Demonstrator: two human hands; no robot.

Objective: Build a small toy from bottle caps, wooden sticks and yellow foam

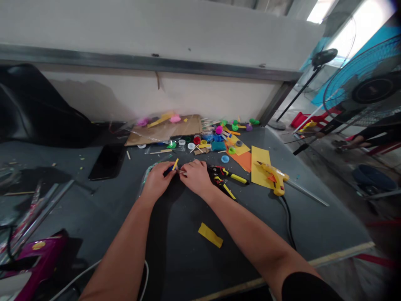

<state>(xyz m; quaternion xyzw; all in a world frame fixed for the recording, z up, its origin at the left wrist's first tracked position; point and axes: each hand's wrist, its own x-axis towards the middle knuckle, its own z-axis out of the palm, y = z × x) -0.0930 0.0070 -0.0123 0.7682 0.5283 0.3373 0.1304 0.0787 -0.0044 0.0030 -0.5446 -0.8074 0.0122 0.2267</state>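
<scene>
My 2 hands are together at the middle of the dark grey table [266, 225], almost touching at the fingertips. My left hand [158, 182] pinches a small blue-and-yellow piece [171, 168], and the yellow end sticks up. My right hand [196, 177] pinches a thin silver bit [182, 172] right against that piece. Too small to tell exactly what either one is. Clear plastic [143, 180] lies just beside my left hand.

Just right of my right hand are 2 yellow-and-black pliers [223, 177], lying on the table, not held. Further right, a yellow glue gun [274, 179] sits on yellow paper [260, 167], with a black cord [288, 221] running toward the front edge and a long glue stick [307, 193] beside it. A yellow paper strip [210, 235] lies in front of my hands, well apart.

Behind my hands there's a messy pile: bottle caps [196, 140], a teal block [218, 146], orange paper [242, 161] and cardboard [163, 130] with pink and yellow bits on it. A black phone [108, 161] is on the left. At right, past the table, there's a blue fan [360, 83] and a seated person's legs [360, 140].
</scene>
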